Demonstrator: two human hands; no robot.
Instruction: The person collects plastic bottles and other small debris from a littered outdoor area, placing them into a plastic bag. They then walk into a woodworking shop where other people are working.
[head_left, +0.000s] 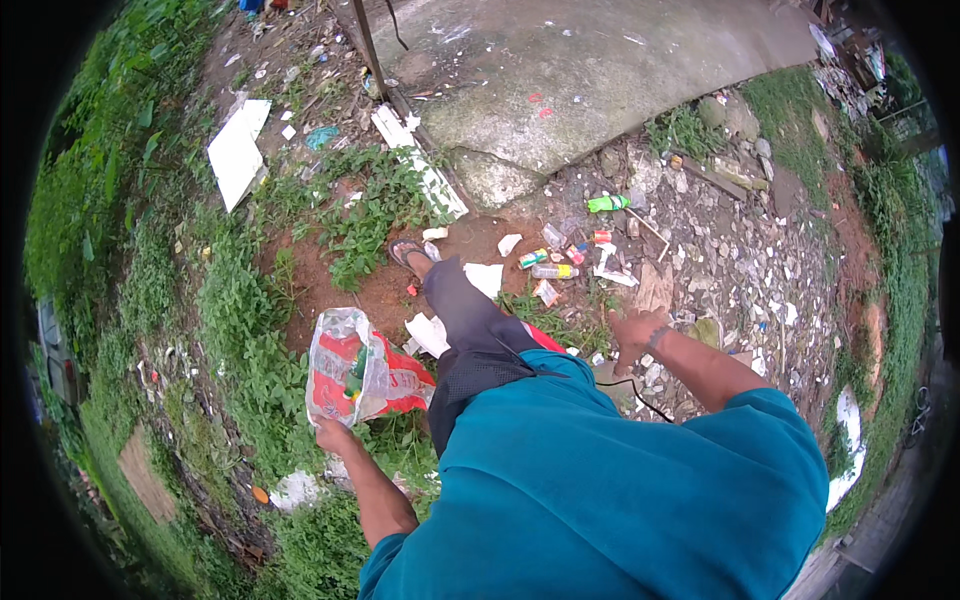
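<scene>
My left hand (pixel 334 436) is closed on the rim of a red and white woven sack (pixel 392 378). The sack's mouth gapes, and a green bottle (pixel 355 378) shows inside. Out to the right, my right hand (pixel 634 335) hangs over littered ground with its fingers apart, holding nothing. Beyond it lie a clear bottle with a yellow label (pixel 554 271), a green and white can (pixel 532 258) and a bright green bottle (pixel 608 203). A crumpled clear plastic piece (pixel 553 236) is near them.
A concrete slab (pixel 600 80) spans the far side, edged by a white board (pixel 420 160). Leafy weeds (pixel 245 330) grow on the left, near a white panel (pixel 238 155). Stones and scraps (pixel 720 270) cover the right. My sandaled foot (pixel 408 255) stands on bare soil.
</scene>
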